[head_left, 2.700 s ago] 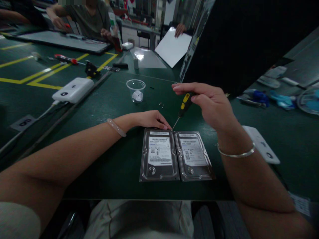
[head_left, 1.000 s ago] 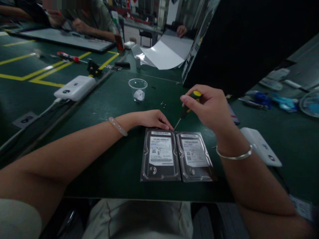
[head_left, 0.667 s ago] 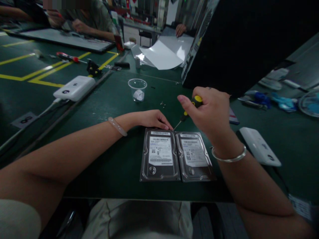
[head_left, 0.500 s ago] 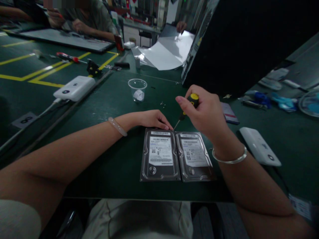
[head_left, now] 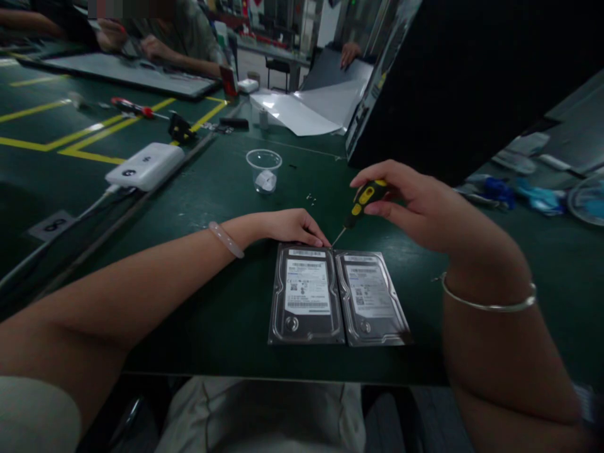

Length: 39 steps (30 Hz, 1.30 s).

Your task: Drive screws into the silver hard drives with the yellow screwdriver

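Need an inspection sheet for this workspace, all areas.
Surface: green table, yellow tape at left.
Things: left drive and right drive side by side, labels up; screwdriver.
Clutter: cup with white wad, tiny pieces, red-handled tool.
Hands: left hand at left drive's top edge; right hand holds screwdriver, tip near that drive's corner.
Cables: white cable at white box.
Surroundings: co-worker opposite; large black case at right.

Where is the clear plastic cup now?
In the head view, the clear cup stands left of the small screws, beyond the left hand.
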Each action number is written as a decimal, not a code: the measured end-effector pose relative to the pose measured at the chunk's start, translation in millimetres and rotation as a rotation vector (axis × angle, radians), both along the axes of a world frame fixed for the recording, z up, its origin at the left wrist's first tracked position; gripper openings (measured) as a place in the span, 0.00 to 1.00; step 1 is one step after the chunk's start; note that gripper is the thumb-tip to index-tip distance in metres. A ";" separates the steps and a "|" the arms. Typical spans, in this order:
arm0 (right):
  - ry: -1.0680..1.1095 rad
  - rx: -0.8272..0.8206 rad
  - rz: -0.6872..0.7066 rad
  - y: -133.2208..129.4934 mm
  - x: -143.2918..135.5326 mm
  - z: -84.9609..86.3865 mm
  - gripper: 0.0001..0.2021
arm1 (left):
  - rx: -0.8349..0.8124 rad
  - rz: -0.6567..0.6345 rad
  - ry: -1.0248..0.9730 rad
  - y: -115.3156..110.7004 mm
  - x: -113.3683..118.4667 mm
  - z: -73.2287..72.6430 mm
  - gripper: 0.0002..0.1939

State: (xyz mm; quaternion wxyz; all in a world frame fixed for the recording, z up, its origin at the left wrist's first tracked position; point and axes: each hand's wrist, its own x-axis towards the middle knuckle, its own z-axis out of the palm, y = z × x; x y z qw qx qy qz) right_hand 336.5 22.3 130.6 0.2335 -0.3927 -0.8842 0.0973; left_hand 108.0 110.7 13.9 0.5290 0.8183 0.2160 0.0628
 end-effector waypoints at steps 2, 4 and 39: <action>0.035 -0.061 0.024 -0.8 1.4 -0.7 0.20 | -0.003 -0.002 -0.006 0.6 -0.5 -0.8 0.13; 0.056 -0.100 0.038 -1.2 1.3 -2.0 0.22 | -0.006 0.002 -0.007 0.8 -1.0 -1.2 0.14; 0.152 0.240 -0.102 -2.5 -14.0 -5.6 0.16 | -0.007 0.009 -0.002 0.0 -0.4 -0.1 0.12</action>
